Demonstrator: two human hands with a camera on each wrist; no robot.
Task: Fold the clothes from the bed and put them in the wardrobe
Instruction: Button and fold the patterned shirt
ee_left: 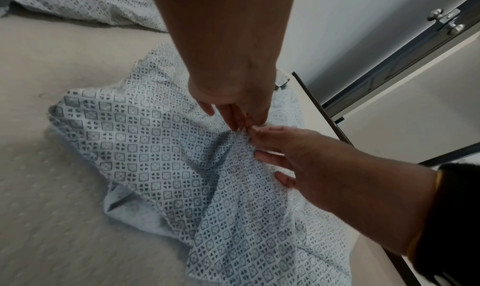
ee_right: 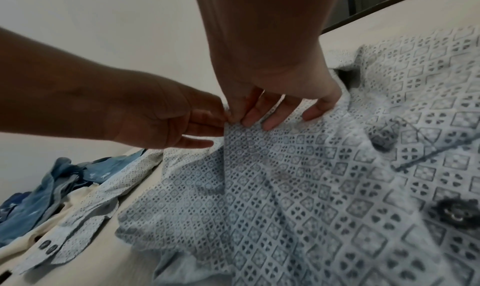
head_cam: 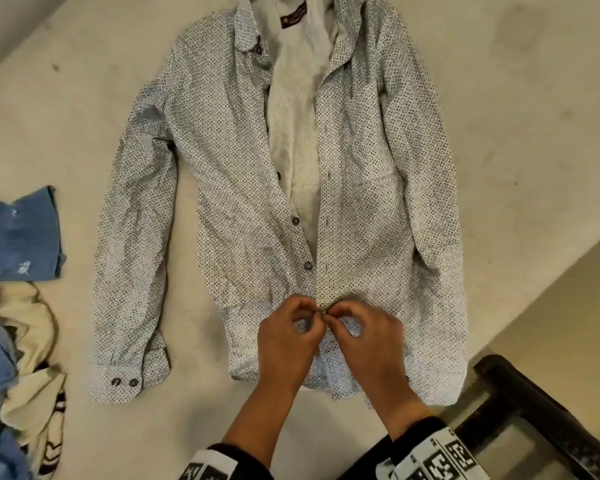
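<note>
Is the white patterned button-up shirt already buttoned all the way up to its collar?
No: the white patterned shirt gapes open from collar to lower placket, where both hands pinch it.

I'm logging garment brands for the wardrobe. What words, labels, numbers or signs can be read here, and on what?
Dark red neck label inside the collar of the patterned shirt: a round emblem and script lettering, too small and blurred to read.
Black-and-white square code markers on the wrist bands: patterns only, no letters.
No other text shows.
</note>
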